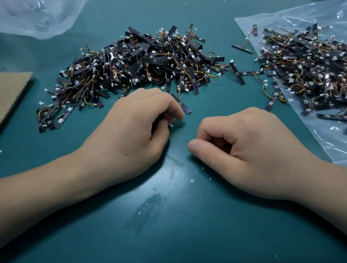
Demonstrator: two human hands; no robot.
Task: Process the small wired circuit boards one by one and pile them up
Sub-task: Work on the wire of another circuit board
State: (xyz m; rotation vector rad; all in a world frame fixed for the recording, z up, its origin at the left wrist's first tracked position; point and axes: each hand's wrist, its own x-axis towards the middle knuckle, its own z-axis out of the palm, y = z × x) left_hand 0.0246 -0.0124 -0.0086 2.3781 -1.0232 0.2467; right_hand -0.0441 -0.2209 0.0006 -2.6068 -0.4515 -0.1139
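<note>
The left grip (136, 121) pinches one board (181, 104) (connector (170, 125) poking out) beside the far pile (137, 61), likely for stacking. The right grip (248, 146) rests curled, seemingly empty.

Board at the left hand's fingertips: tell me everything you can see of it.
The board is a thin, narrow black strip, rigid-looking, with tiny white marks near its middle. It slants from upper left to lower right over the green table, just in front of the big middle pile. Its left edge is hidden behind the curled fingers of the left hand, which appears to hold it. A small white connector peeks out below those fingers; the wire is hidden.
</note>
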